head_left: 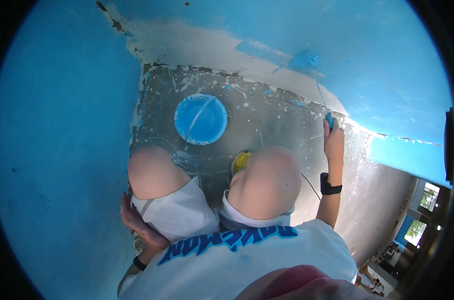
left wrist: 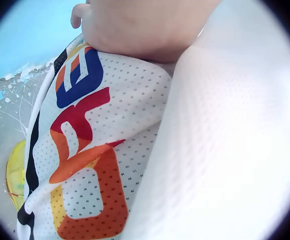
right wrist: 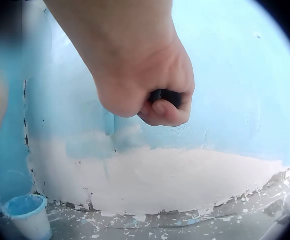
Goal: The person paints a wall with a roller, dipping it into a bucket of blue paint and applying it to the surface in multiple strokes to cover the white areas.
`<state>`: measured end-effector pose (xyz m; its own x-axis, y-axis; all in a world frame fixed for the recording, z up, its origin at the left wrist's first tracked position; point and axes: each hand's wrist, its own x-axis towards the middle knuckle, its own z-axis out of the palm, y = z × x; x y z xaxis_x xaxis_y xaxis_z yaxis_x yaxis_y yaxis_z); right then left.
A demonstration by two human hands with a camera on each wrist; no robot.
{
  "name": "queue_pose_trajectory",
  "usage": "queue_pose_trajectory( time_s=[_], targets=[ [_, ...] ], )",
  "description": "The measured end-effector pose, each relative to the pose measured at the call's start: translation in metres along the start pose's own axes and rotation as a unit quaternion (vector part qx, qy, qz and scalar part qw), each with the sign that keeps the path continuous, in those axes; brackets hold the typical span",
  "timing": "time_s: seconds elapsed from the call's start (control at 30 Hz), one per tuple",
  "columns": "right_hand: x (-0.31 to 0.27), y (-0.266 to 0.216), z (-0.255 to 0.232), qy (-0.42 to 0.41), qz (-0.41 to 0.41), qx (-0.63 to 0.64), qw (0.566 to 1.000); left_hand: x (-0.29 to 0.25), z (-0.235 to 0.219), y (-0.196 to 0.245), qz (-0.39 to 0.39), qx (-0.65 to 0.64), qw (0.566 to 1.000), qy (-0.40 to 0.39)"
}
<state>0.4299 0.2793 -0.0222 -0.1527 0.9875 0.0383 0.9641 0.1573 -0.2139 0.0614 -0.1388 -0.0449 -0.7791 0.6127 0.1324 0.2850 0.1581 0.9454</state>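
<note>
Right hand [head_left: 334,139] grips what seems a roller [head_left: 308,61], its rod [head_left: 321,92] pointing away to the wall [head_left: 382,60] beyond the floor's [head_left: 272,120] far edge; left hand [head_left: 139,220] rests, relaxed, against the leg [head_left: 154,170].

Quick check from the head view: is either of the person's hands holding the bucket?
No, the bucket stands on the floor in front of the knees, apart from the left hand and the right hand.

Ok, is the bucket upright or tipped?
Upright: in the right wrist view, the bucket stands on the floor, its open top facing up.
</note>
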Motion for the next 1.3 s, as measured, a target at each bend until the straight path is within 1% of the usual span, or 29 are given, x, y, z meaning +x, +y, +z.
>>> queue_pose_trajectory(
  time_s=[0.03, 0.1, 0.17, 0.3, 0.37, 0.43, 0.47, 0.53, 0.6, 0.67, 0.73, 0.77, 0.83, 0.9, 0.93, 0.97, 1.0, 1.1, 1.13, 1.2, 1.27, 1.3],
  targets=[
    [0.006, -0.014, 0.005, -0.007, -0.016, -0.015, 1.000, 0.000, 0.000, -0.001, 0.001, -0.001, 1.000, -0.001],
    [0.018, -0.047, 0.019, -0.002, -0.076, -0.039, 0.996, 0.000, -0.001, -0.002, 0.016, -0.010, 1.000, -0.007],
    [0.028, -0.094, 0.028, -0.005, -0.127, -0.019, 0.992, 0.001, 0.001, 0.001, 0.021, -0.013, 1.000, -0.007],
    [0.045, -0.177, 0.050, -0.031, -0.178, 0.004, 0.984, -0.003, 0.001, 0.001, 0.032, -0.005, 0.999, 0.003],
    [0.048, -0.187, 0.055, -0.038, -0.198, 0.012, 0.979, -0.005, 0.000, 0.005, 0.028, 0.001, 1.000, 0.006],
    [0.049, -0.183, 0.064, -0.048, -0.181, 0.038, 0.982, -0.008, -0.001, 0.008, 0.024, 0.004, 1.000, 0.007],
    [0.046, -0.172, 0.068, -0.047, -0.182, 0.041, 0.981, -0.010, -0.001, 0.008, 0.023, 0.008, 1.000, 0.010],
    [0.037, -0.127, 0.069, 0.006, -0.150, 0.059, 0.987, -0.010, 0.000, 0.009, 0.018, 0.010, 1.000, 0.013],
    [0.029, -0.069, 0.057, -0.049, -0.087, 0.018, 0.995, -0.008, 0.001, 0.010, 0.009, 0.031, 0.999, 0.007],
    [0.013, -0.029, 0.034, -0.053, 0.004, -0.041, 0.998, -0.008, 0.001, 0.006, 0.004, 0.027, 1.000, 0.007],
    [-0.002, 0.020, 0.023, -0.021, 0.033, -0.059, 0.997, -0.004, 0.002, 0.003, 0.002, 0.023, 1.000, 0.003],
    [-0.007, 0.035, 0.016, -0.021, 0.041, -0.062, 0.997, -0.001, 0.003, 0.004, -0.010, 0.018, 1.000, 0.008],
    [-0.016, 0.059, 0.005, -0.010, 0.103, -0.111, 0.988, 0.003, 0.004, 0.004, -0.021, 0.012, 1.000, 0.006],
    [-0.019, 0.078, 0.000, -0.009, 0.112, -0.117, 0.987, 0.005, 0.004, 0.003, -0.024, -0.002, 1.000, 0.007],
    [-0.020, 0.083, -0.002, 0.000, 0.111, -0.122, 0.986, 0.006, 0.007, 0.006, -0.023, -0.004, 1.000, 0.005],
    [-0.021, 0.087, -0.001, 0.008, 0.109, -0.126, 0.986, 0.008, 0.010, 0.014, -0.039, -0.009, 0.999, 0.013],
    [-0.023, 0.089, -0.002, 0.006, 0.097, -0.114, 0.989, 0.010, 0.011, 0.017, -0.054, -0.015, 0.998, 0.024],
    [-0.020, 0.083, 0.002, -0.009, 0.083, -0.097, 0.992, 0.004, 0.010, 0.017, -0.067, 0.001, 0.997, 0.049],
    [-0.018, 0.075, 0.006, -0.008, 0.083, -0.097, 0.992, 0.003, 0.010, 0.017, -0.067, 0.000, 0.997, 0.049],
    [-0.013, 0.050, 0.022, -0.010, 0.036, -0.021, 0.999, 0.002, 0.010, 0.014, -0.039, -0.022, 0.998, 0.046],
    [-0.003, 0.026, 0.047, -0.006, -0.021, -0.069, 0.997, 0.004, 0.011, 0.010, -0.022, -0.034, 0.998, 0.040],
    [0.002, 0.010, 0.057, -0.006, -0.024, -0.064, 0.998, 0.004, 0.009, 0.009, -0.005, -0.043, 0.998, 0.036]
  ],
)
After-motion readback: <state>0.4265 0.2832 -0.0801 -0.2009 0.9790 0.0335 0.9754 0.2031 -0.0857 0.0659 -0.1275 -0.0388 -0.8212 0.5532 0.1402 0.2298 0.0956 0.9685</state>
